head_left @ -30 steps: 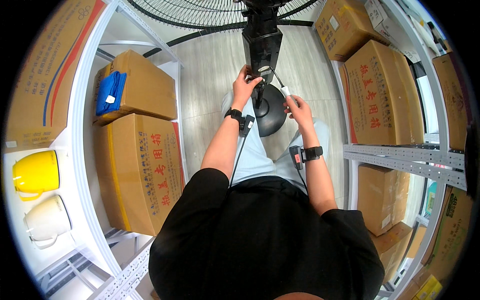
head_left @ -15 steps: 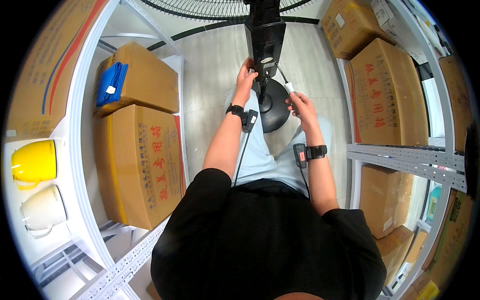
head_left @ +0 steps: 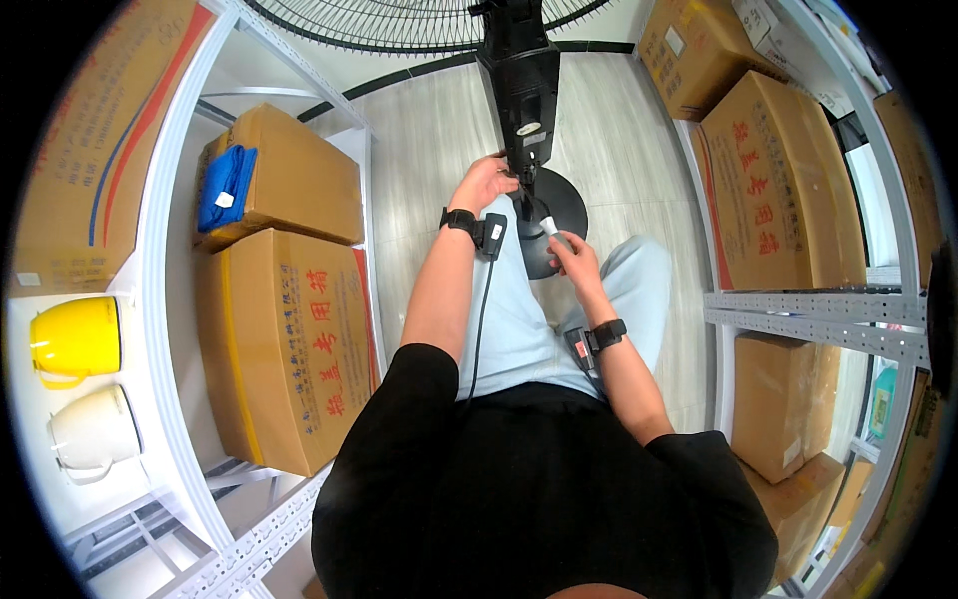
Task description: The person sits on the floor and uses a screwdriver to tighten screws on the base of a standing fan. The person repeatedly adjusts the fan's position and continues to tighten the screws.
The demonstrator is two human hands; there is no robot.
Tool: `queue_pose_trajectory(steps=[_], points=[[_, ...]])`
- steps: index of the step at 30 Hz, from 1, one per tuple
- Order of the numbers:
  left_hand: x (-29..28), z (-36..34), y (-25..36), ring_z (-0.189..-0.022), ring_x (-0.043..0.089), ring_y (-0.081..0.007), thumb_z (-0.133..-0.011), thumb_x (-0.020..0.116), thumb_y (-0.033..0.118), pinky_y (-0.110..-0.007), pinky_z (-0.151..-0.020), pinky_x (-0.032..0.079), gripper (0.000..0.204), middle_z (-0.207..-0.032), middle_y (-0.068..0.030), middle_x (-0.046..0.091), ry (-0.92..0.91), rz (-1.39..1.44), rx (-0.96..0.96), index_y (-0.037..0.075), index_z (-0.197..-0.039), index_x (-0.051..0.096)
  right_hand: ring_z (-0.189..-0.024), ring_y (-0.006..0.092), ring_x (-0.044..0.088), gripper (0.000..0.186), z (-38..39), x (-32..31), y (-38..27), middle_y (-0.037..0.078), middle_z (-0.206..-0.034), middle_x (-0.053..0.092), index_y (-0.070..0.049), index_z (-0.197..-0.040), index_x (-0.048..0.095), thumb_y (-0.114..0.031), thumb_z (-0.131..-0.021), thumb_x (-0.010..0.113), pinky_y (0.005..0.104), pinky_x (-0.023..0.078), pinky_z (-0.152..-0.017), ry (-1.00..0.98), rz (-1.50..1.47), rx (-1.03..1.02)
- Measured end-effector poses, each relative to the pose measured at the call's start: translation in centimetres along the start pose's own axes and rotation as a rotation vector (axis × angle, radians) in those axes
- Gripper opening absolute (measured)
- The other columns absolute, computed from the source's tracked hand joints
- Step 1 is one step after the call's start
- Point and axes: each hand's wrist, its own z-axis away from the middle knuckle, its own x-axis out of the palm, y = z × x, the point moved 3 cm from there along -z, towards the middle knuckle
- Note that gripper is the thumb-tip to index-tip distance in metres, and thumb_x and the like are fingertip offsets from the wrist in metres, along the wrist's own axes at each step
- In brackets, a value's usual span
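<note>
A black standing fan rises in front of me, with its box-shaped housing point(head_left: 521, 100) above a round base point(head_left: 567, 205) on the floor. My left hand point(head_left: 483, 183) is at the housing's lower left edge, its fingers bent against the fan and partly hidden there. A screwdriver point(head_left: 549, 227) with a white and grey handle is in my right hand point(head_left: 577, 262), closed round the grip. Its thin shaft slants up and left toward the fan's pole below the housing. Where the tip rests is too small to tell.
The fan's wire grille point(head_left: 369, 30) spreads across the top. Metal shelving stands on both sides, with cardboard boxes point(head_left: 289, 349) on the left and more boxes point(head_left: 783, 190) on the right. A folded blue cloth point(head_left: 228, 188), a yellow mug point(head_left: 75, 341) and a white mug point(head_left: 97, 435) sit at left.
My right hand and the screwdriver have moved left and down, nearer the pole under the housing. My left hand has slid lower along the fan. The whole view has shifted slightly.
</note>
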Motion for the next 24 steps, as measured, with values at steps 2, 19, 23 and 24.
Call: queue_pose_trajectory(steps=[2, 19, 23, 24], points=[[0.3, 0.2, 0.1, -0.083, 0.064, -0.0337, -0.085, 0.036, 0.001, -0.044, -0.077, 0.054, 0.04, -0.096, -0.0188, 0.061, -0.007, 0.033, -0.027, 0.001, -0.124, 0.045, -0.06, 0.008, 0.06, 0.041, -0.1, 0.4, -0.3, 0.003, -0.082, 0.066, -0.003, -0.113, 0.06, -0.028, -0.083, 0.068, 0.0211, 0.043, -0.047, 0.02, 0.006, 0.002], [0.2, 0.5, -0.9, -0.094, 0.063, -0.036, -0.097, 0.031, 0.016, -0.046, -0.081, 0.051, 0.033, -0.111, -0.0256, 0.058, 0.067, 0.093, 0.007, 0.007, -0.127, 0.039, -0.061, 0.0084, 0.062, 0.045, -1.1, 2.4, -0.2, 0.003, -0.08, 0.065, -0.005, -0.115, 0.06, -0.029, -0.08, 0.071, 0.0221, 0.044, -0.047, 0.07, 0.075, -0.057], [1.1, 0.9, -0.5, -0.092, 0.065, -0.0332, -0.096, 0.032, 0.013, -0.045, -0.08, 0.052, 0.04, -0.111, -0.0237, 0.059, 0.049, 0.032, -0.008, 0.008, -0.136, 0.032, -0.061, 0.0097, 0.06, 0.044, -2.1, 2.6, 0.4, 0.004, -0.08, 0.064, -0.007, -0.115, 0.06, -0.028, -0.078, 0.072, 0.0236, 0.046, -0.05, 0.083, 0.104, -0.117], [0.8, 0.9, -0.5, -0.09, 0.065, -0.0326, -0.094, 0.034, 0.009, -0.045, -0.078, 0.052, 0.04, -0.109, -0.0227, 0.059, 0.063, 0.021, 0.006, 0.008, -0.134, 0.033, -0.061, 0.0102, 0.06, 0.044, -2.4, 3.0, 0.7, 0.005, -0.081, 0.064, -0.007, -0.115, 0.061, -0.027, -0.078, 0.073, 0.0241, 0.047, -0.05, 0.069, 0.108, -0.146]])
